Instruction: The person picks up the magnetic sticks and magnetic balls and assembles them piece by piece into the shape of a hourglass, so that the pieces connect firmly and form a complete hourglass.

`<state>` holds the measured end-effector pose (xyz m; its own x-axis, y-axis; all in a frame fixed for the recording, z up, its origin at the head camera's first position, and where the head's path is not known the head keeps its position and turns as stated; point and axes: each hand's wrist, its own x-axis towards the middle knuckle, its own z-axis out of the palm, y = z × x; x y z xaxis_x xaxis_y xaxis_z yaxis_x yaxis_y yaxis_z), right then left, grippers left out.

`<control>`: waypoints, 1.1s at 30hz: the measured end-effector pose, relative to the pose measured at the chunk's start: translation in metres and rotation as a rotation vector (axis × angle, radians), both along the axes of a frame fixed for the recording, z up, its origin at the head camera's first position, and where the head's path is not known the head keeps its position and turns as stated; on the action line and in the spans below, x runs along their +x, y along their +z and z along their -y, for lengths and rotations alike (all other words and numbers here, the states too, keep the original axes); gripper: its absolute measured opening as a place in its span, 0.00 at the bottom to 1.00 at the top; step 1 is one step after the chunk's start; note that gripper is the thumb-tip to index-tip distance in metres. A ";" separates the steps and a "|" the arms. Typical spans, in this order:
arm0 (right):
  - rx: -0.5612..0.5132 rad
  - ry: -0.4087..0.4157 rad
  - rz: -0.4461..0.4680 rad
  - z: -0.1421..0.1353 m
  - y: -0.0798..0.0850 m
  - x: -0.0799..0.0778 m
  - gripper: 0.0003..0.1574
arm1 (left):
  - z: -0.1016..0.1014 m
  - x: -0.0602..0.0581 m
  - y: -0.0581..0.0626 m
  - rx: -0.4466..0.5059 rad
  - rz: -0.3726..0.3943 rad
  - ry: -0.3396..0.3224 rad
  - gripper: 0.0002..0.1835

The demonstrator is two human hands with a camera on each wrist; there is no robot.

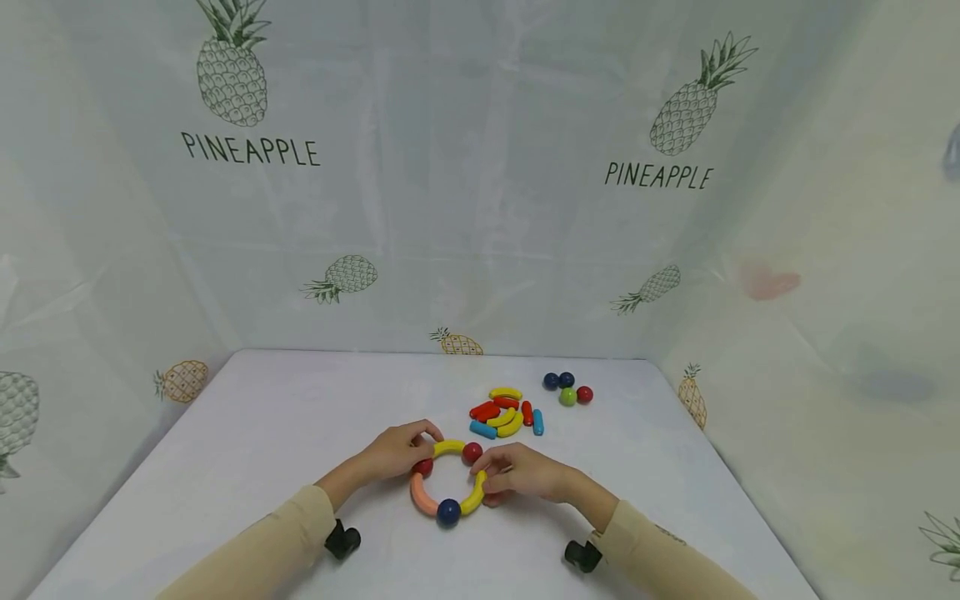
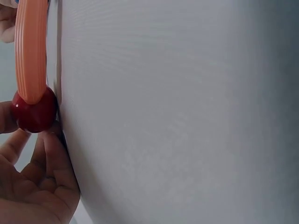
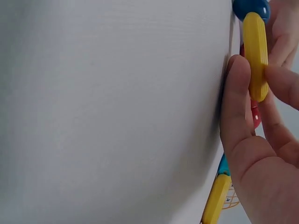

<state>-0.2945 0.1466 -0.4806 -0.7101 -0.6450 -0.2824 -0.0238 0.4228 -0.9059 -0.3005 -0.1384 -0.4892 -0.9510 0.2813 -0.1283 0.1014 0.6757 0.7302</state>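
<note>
A ring of curved rods and balls lies on the white table in front of me. My left hand [image 1: 397, 452] pinches the red ball [image 2: 33, 112] on the ring's left side, its index finger reaching to the top yellow curved rod [image 1: 449, 447]. The orange curved rod [image 1: 422, 495] runs from that ball down to a dark blue ball [image 1: 448, 512]. On the right side, my right hand [image 1: 528, 475] pinches another yellow curved rod [image 3: 256, 56] between thumb and finger, with its lower end against the blue ball. A second red ball [image 1: 472, 452] sits by the right fingertips.
Behind the ring lies a group of loose pieces: yellow curved rods [image 1: 511, 425], red rods [image 1: 484, 410] and blue rods [image 1: 537, 422]. Farther back right are two dark blue balls [image 1: 566, 380], a green ball [image 1: 567, 397] and a red ball [image 1: 585, 395]. A pineapple-print curtain [image 1: 465, 208] hangs behind the table.
</note>
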 end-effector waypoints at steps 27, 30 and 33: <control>-0.030 -0.188 0.049 0.005 0.003 0.002 0.30 | 0.002 0.006 -0.001 0.008 -0.004 0.011 0.11; -0.028 -0.190 0.058 0.006 0.003 0.002 0.30 | 0.003 0.006 -0.001 0.005 -0.001 0.006 0.10; -0.025 -0.187 0.062 0.006 0.003 0.000 0.31 | 0.003 0.007 -0.001 0.003 -0.001 0.004 0.10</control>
